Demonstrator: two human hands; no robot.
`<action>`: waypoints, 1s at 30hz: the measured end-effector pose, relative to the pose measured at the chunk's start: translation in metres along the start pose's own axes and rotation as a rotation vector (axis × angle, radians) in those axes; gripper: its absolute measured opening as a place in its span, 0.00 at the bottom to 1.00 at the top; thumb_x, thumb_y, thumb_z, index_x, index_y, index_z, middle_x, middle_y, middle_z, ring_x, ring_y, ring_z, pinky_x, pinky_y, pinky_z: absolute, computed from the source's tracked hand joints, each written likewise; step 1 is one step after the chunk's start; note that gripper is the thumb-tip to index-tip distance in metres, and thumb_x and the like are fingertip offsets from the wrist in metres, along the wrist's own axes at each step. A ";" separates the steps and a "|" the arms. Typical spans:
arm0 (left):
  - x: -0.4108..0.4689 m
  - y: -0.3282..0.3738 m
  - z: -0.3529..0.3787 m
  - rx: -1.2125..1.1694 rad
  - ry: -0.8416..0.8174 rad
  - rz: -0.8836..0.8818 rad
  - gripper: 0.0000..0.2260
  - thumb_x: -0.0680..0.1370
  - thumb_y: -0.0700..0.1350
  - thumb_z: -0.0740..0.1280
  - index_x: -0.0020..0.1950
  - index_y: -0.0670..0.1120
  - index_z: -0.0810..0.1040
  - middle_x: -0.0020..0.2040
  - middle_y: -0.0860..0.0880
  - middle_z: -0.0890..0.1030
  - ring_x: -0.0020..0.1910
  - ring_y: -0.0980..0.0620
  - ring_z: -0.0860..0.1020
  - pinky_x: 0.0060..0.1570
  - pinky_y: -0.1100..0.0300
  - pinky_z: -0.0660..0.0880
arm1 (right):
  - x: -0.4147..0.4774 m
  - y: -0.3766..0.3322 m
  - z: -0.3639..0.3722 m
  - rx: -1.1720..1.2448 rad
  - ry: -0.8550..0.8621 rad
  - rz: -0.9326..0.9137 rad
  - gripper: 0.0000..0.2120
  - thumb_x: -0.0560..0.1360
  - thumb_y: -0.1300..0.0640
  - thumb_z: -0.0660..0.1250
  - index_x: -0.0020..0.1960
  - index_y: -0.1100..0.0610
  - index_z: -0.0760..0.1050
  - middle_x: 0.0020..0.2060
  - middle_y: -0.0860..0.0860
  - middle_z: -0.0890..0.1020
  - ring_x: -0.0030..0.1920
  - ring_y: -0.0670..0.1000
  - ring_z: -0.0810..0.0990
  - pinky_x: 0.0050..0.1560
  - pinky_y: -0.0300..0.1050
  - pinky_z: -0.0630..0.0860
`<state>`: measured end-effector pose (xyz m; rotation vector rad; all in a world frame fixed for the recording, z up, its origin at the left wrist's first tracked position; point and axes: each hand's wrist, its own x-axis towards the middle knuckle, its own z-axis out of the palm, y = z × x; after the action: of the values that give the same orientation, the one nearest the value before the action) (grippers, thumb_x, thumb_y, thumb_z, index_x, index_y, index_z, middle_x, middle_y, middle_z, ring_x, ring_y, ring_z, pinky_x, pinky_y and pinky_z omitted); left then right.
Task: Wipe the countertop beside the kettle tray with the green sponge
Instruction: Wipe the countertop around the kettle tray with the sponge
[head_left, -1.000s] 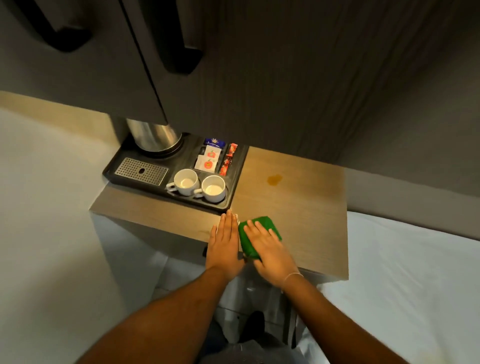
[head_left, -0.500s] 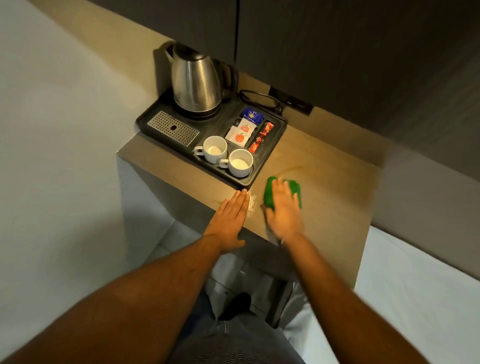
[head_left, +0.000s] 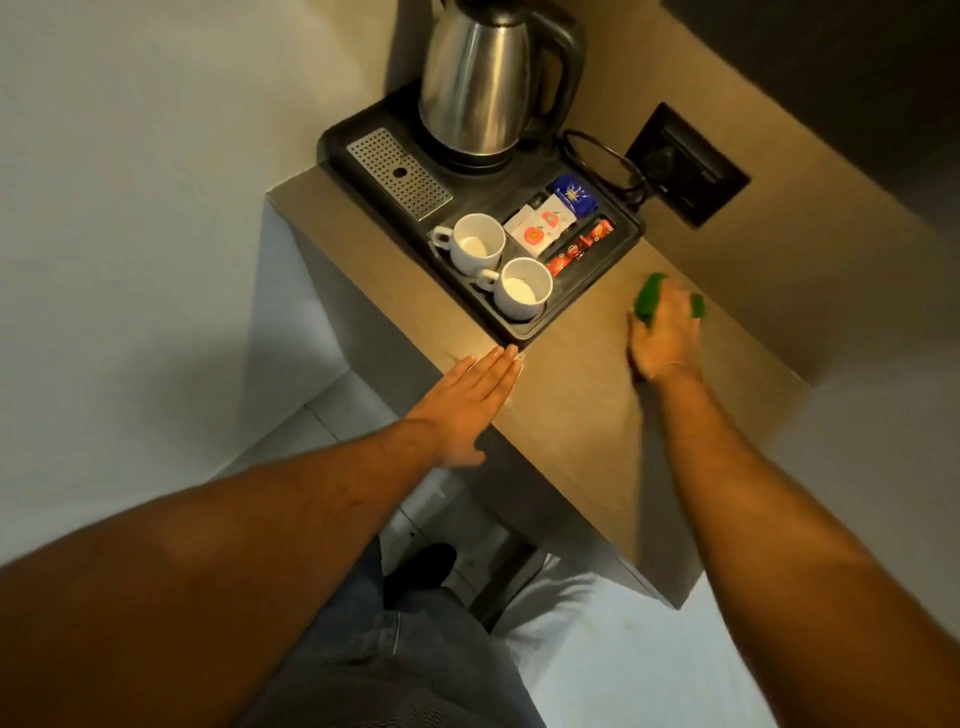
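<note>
My right hand (head_left: 666, 335) presses the green sponge (head_left: 649, 302) flat on the wooden countertop (head_left: 576, 410), just right of the black kettle tray (head_left: 621, 248). Only the sponge's far edges show past my fingers, and hand and sponge are motion-blurred. My left hand (head_left: 470, 402) lies flat and open at the counter's front edge, fingertips close to the tray's near corner.
The tray carries a steel kettle (head_left: 480, 85), a drip grate (head_left: 397, 174), two white cups (head_left: 478, 244) (head_left: 522, 291) and sachets (head_left: 543, 226). A black wall socket (head_left: 685, 163) with a cord sits behind. The counter ends at a corner on the right, with white bedding (head_left: 623, 654) below.
My right hand has pushed the sponge away from the front edge toward the back wall. The brown stain seen earlier no longer shows. My left hand stays at the front edge.
</note>
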<state>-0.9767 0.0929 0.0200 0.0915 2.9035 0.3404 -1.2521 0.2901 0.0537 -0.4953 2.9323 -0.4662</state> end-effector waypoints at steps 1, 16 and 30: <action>0.000 0.000 -0.001 0.003 -0.012 -0.004 0.65 0.70 0.60 0.79 0.85 0.42 0.31 0.86 0.41 0.32 0.85 0.42 0.34 0.85 0.42 0.42 | 0.011 0.022 -0.008 -0.005 0.008 0.090 0.36 0.81 0.47 0.64 0.83 0.60 0.54 0.82 0.61 0.59 0.81 0.63 0.58 0.79 0.64 0.57; -0.001 0.006 -0.001 -0.074 0.027 -0.055 0.65 0.71 0.62 0.77 0.85 0.40 0.32 0.86 0.40 0.32 0.85 0.42 0.33 0.85 0.41 0.45 | -0.167 -0.093 0.036 0.016 -0.145 -0.218 0.43 0.75 0.55 0.65 0.85 0.51 0.49 0.85 0.50 0.53 0.84 0.52 0.47 0.82 0.59 0.46; -0.001 0.007 -0.010 -0.071 -0.091 -0.057 0.67 0.71 0.62 0.78 0.83 0.42 0.27 0.85 0.41 0.28 0.83 0.42 0.28 0.84 0.39 0.40 | -0.094 0.136 -0.044 -0.036 0.145 0.453 0.33 0.83 0.48 0.63 0.82 0.61 0.57 0.79 0.65 0.64 0.79 0.66 0.60 0.79 0.65 0.57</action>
<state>-0.9778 0.0972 0.0309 0.0128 2.7945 0.4174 -1.2121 0.4566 0.0590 0.2114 3.0560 -0.4020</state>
